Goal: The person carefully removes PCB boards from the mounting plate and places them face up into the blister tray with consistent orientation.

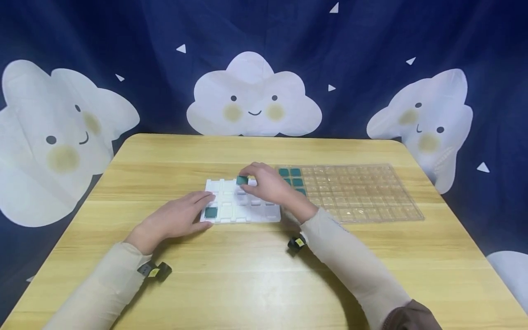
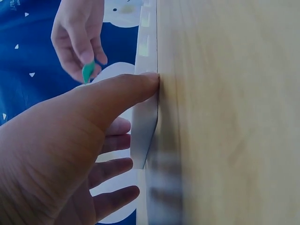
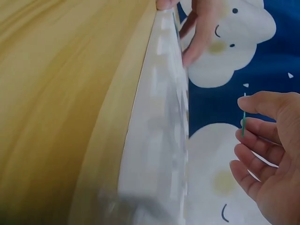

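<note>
A thin, dark green square piece (image 1: 242, 180) is pinched between the thumb and fingers of my right hand (image 1: 266, 183), above the back of a white compartmented tray (image 1: 264, 214). In the right wrist view the green piece (image 3: 243, 117) shows edge-on, apart from the tray. My left hand (image 1: 179, 217) grips the tray's left end, thumb at the front edge and fingers over the left side. Its thumb (image 2: 136, 86) touches the tray wall in the left wrist view. Another green square (image 1: 211, 212) lies in the front left compartment, next to the left hand.
To the right lies a clear plastic tray (image 1: 363, 192) with many compartments. Several green squares (image 1: 295, 172) fill its left columns, partly hidden by my right hand. Both trays rest on a wooden table (image 1: 247, 275). A blue curtain (image 1: 350, 36) with cloud prints hangs behind.
</note>
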Tool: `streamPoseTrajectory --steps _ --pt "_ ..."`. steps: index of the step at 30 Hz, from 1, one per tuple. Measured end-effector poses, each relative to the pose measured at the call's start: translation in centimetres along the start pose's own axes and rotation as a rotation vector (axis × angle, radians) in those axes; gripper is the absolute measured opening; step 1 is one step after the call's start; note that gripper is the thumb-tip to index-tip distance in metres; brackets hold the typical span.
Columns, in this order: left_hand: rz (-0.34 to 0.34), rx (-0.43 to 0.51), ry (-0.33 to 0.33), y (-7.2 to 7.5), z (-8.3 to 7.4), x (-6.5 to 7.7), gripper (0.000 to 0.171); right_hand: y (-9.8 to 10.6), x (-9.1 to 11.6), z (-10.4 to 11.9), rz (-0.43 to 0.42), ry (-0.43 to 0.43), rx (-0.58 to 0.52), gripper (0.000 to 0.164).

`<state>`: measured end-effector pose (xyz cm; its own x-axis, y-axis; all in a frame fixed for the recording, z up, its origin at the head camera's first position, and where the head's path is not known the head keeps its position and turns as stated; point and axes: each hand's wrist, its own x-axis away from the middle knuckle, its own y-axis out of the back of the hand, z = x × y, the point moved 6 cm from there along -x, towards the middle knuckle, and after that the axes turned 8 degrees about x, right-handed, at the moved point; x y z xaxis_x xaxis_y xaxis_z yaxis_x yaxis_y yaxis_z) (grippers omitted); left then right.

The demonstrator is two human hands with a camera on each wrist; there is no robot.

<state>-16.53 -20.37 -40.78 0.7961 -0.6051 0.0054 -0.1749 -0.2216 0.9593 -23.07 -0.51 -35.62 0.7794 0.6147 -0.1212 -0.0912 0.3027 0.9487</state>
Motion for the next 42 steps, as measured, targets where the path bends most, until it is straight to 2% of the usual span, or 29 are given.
streamPoseTrajectory --steps 12,17,25,42 --pt "0.049 0.027 0.042 0.2 0.0 -0.4 0.079 1.3 3.4 -2.6 -0.1 -0.012 -0.011 0.034" --pt "0.059 0.042 0.047 0.2 -0.1 -0.6 0.08 1.6 4.6 -3.9 -0.15 -0.015 -0.06 0.033" --pt "0.063 0.06 0.053 0.0 0.0 -0.8 0.081 1.9 6.7 -5.8 -0.123 -0.114 -0.063 0.037" --pt "0.055 0.054 0.062 -0.1 -0.2 -0.7 0.081 2.6 9.5 -6.9 -0.136 -0.059 0.024 0.036"
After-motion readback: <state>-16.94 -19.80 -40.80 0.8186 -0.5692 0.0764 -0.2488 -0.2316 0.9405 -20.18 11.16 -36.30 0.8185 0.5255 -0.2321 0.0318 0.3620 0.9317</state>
